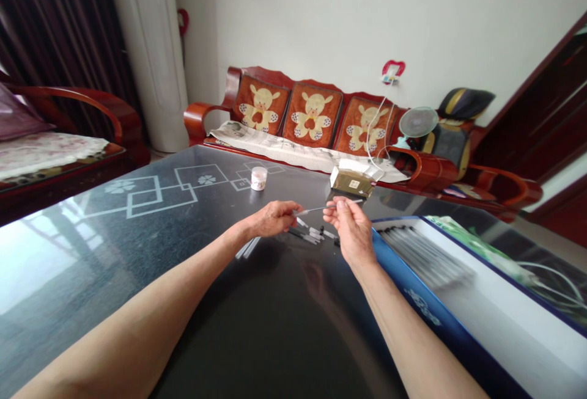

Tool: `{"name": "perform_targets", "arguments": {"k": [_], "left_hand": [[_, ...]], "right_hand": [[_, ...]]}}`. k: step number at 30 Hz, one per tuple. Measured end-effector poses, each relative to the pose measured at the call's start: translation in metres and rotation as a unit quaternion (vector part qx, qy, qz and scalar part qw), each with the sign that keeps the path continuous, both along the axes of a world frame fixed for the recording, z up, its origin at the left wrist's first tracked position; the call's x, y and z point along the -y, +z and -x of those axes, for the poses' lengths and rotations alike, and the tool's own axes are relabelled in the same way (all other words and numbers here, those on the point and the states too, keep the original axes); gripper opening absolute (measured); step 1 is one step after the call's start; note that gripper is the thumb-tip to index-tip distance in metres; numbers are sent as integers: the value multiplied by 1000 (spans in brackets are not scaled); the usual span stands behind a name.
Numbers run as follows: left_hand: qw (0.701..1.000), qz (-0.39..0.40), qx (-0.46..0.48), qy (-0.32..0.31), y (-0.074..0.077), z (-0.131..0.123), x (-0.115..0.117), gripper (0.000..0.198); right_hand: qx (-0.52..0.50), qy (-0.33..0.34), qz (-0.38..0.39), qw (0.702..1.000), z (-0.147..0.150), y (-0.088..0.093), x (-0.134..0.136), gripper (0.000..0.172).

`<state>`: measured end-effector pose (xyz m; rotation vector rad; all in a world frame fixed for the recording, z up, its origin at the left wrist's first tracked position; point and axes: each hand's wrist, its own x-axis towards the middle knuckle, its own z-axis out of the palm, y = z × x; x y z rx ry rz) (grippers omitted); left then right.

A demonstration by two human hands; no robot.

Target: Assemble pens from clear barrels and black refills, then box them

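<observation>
My left hand (pixel 273 218) pinches the pale end of a thin pen refill (pixel 320 208) above the dark table. At the refill's other, dark end, the fingers of my right hand (pixel 353 231) are closed on it, so it lies almost level between both hands. Under and between the hands are several small pen parts (pixel 314 234), clear-grey and black. A few translucent pen tubes (pixel 248 248) lie below my left wrist, partly covered by it. My fingers hide both tips of the refill.
A blue-sided box (pixel 415 292) with a white inside holds a row of pens (pixel 424 258) on my right. Green-white packaging (pixel 479 246) lies along its far side. Ahead stand a small round tub (pixel 258 179) and a gold tissue box (pixel 352 181). A wooden sofa (pixel 197 123) is behind the table.
</observation>
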<state>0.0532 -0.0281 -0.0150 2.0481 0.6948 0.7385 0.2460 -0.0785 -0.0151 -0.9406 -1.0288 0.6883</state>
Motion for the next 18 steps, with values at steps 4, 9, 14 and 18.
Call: {"name": "perform_targets", "arguments": {"k": [4, 9, 14, 18], "left_hand": [[998, -46, -31, 15, 4, -5, 6, 43], [994, -102, -50, -4, 10, -17, 21, 46], [994, -99, -23, 30, 7, -23, 25, 47], [995, -70, 47, 50, 0, -24, 16, 48]], "right_hand": [[-13, -20, 28, 999, -3, 0, 0, 42], [51, -70, 28, 996, -5, -5, 0, 67], [145, -44, 32, 988, -5, -6, 1, 39], [243, -45, 63, 967, -17, -2, -2, 38]]}}
